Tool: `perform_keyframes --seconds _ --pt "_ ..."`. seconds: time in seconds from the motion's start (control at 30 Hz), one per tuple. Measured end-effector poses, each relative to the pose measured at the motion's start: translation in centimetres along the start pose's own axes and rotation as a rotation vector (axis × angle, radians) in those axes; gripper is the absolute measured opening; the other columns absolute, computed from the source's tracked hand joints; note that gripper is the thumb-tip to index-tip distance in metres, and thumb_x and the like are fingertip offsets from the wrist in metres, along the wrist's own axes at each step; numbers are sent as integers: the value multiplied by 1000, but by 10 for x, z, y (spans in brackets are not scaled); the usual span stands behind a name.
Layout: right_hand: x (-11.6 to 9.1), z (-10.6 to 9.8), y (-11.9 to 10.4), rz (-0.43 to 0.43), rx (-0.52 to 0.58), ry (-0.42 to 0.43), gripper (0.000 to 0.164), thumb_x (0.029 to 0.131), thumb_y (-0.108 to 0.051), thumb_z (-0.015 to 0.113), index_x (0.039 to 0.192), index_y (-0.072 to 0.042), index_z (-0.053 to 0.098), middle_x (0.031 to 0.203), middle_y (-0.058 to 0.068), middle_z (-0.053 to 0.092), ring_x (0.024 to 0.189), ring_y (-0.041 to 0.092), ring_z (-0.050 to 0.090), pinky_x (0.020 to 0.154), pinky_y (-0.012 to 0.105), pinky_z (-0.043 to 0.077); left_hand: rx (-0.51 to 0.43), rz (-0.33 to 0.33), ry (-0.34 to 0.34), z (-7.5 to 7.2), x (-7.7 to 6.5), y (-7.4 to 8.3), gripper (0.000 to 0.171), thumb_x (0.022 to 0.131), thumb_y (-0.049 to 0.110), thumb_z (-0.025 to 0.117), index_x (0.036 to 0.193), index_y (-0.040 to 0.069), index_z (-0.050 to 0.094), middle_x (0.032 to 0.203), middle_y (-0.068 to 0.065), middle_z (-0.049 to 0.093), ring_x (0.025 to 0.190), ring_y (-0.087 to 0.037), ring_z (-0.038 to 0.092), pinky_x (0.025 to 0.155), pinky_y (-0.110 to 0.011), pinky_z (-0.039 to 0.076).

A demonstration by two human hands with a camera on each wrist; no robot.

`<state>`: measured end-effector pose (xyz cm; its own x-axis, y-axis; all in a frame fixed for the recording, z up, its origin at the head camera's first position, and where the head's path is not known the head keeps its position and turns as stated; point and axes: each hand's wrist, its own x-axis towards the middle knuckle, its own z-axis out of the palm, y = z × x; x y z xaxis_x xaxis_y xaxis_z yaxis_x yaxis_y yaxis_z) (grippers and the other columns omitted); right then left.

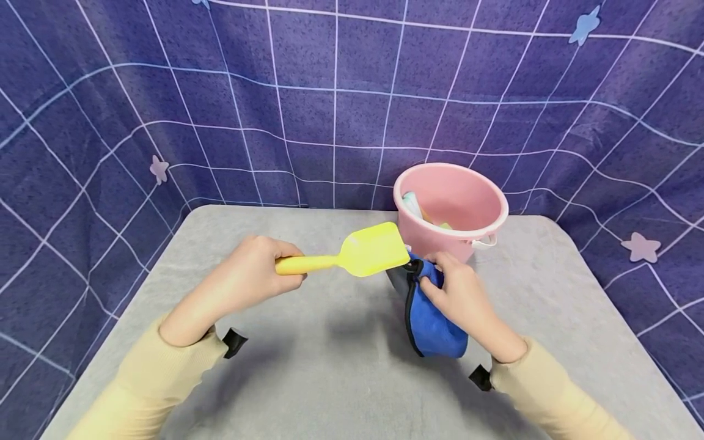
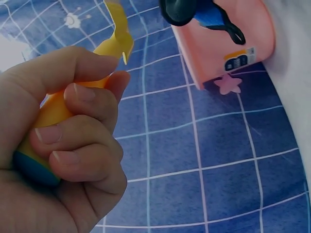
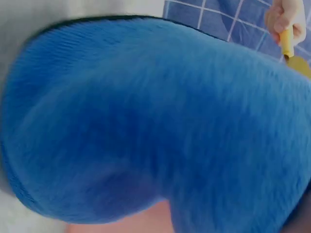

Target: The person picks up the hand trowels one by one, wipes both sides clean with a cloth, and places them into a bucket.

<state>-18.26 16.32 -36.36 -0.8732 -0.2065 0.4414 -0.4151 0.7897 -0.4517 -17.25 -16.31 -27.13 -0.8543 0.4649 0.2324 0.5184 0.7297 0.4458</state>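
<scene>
My left hand (image 1: 255, 269) grips the handle of a yellow toy shovel (image 1: 374, 249), its flat blade pointing right. In the left wrist view the fingers curl round the handle (image 2: 56, 114), which has a teal end. My right hand (image 1: 462, 296) pinches the top of a soft blue fabric pouch (image 1: 434, 324) with black edging and a black loop. The pouch hangs over the table; fuzzy blue cloth (image 3: 155, 111) fills most of the right wrist view. The shovel's blade tip overlaps the pouch's top in the head view; whether they touch I cannot tell.
Behind the pouch stands a pink bucket (image 1: 412, 229) with a white handle lug and a few items inside, partly hidden. The grey table (image 1: 324, 379) is backed by a blue grid-patterned cloth (image 1: 308, 116) with star shapes.
</scene>
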Motion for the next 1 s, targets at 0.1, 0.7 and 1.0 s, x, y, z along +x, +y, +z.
perform_keyframes --seconds 0.1,0.7,1.0 --pt "4 4 7 69 161 -49 23 82 -11 65 104 -6 62 87 7 66 70 16 58 65 32 47 -2 1 16 -3 4 6 7 73 9 68 75 16 69 58 9 49 48 -5 40 45 -23 35" --pt "9 28 21 509 1298 -228 23 96 -8 42 101 -20 60 96 -6 62 85 7 60 75 23 49 -28 102 121 -1 27 29 7 73 9 65 72 16 67 57 8 47 48 -6 39 46 -23 34" --pt "8 28 13 631 1532 -226 31 98 -8 35 92 -20 63 88 -8 63 84 5 59 78 21 48 -41 128 113 9 38 33 3 72 9 66 73 11 68 56 7 48 47 -6 39 46 -23 34"
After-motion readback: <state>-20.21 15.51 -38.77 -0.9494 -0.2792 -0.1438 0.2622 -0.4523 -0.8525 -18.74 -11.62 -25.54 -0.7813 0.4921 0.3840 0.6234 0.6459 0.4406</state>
